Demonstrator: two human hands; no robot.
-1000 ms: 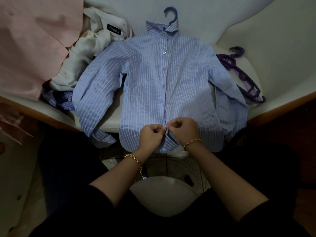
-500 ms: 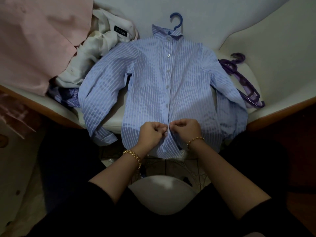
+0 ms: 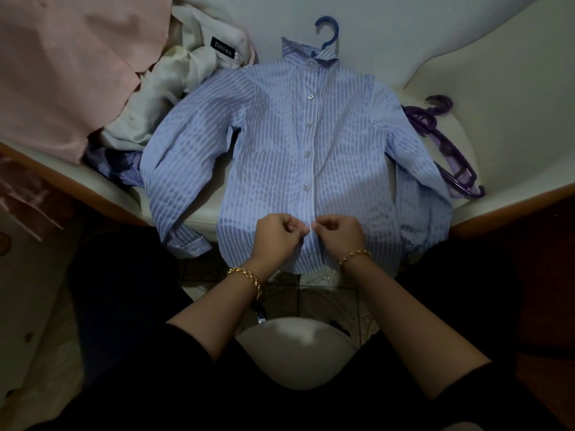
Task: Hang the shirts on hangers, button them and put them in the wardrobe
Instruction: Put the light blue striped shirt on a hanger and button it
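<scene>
Subject: blue-and-white striped shirt, lying face up and spread flat on the seat of a white upholstered chair. Its collar points to the back edge of the seat. Its hem hangs over the front edge, above a tiled floor. A blue hanger sits inside the shirt; only its hook shows, above the collar.

Front placket: five buttons are visible down the centre, from the collar to the lowest visible button. All appear fastened.

Hands: both are at the placket near the hem, at the seat's front edge. The left hand is curled, pinching the cloth on its side of the opening. The right hand is curled likewise, pinching the opposite edge. The fingertips meet at the centre line. A small pale spot between them is probably a button, though the light is too dim to confirm it. Each wrist carries a gold bracelet: left bracelet, right bracelet.

Sleeves: the one at the seat's left side runs down and drops over the front edge. The other lies folded along the body at the right side.

Other items: purple hangers are stacked at the right edge of the seat, just beside the shirt's sleeve. At the left edge lies a heap of clothes: a cream garment with a black label, a pink garment and a dark striped garment partly under the shirt's sleeve.
</scene>
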